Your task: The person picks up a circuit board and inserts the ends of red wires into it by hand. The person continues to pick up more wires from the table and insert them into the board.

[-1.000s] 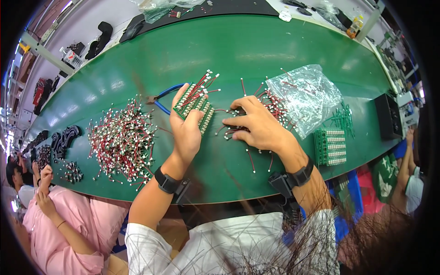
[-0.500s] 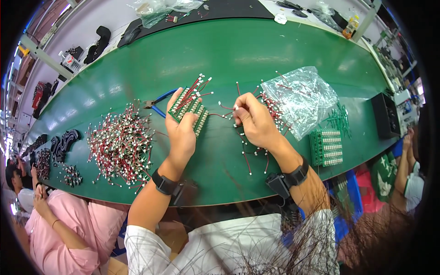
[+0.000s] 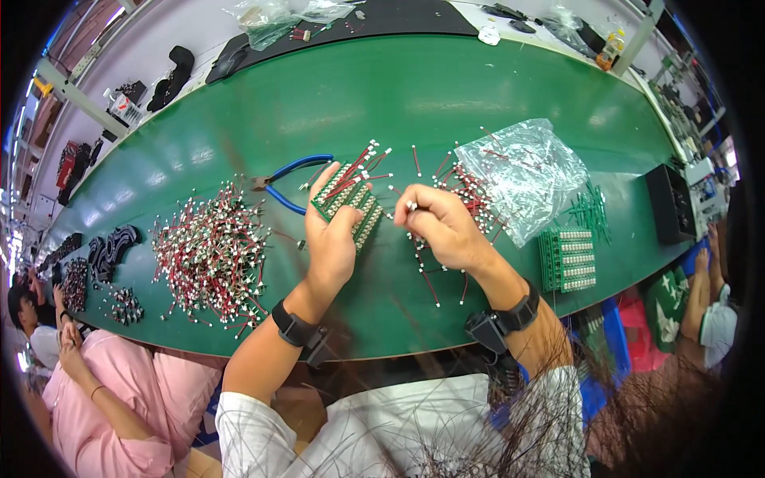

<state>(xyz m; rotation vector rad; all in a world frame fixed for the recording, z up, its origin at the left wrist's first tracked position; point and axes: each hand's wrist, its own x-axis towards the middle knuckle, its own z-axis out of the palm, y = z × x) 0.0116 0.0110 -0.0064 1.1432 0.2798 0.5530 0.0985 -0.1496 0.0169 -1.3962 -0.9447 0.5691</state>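
My left hand is wrapped round a green circuit board panel with rows of white connectors, the thumb lying over its face. Short red wire leads with white plugs stick out from the panel's far end. Just right of it, my right hand is closed in a pinch, and a small white plug shows at its fingertips; its wire is mostly hidden. Behind the left hand lie cutting pliers with blue handles. Loose red-and-white leads lie beyond and beneath my right hand.
A large heap of wire leads covers the left of the green table. On the right are a clear plastic bag, green strips, stacked circuit boards and a black bin. A person in pink sits at left.
My left hand has moved right and slightly nearer me with the board, uncovering more of the pliers. My right hand has shifted slightly left and down, so the hands are closer.
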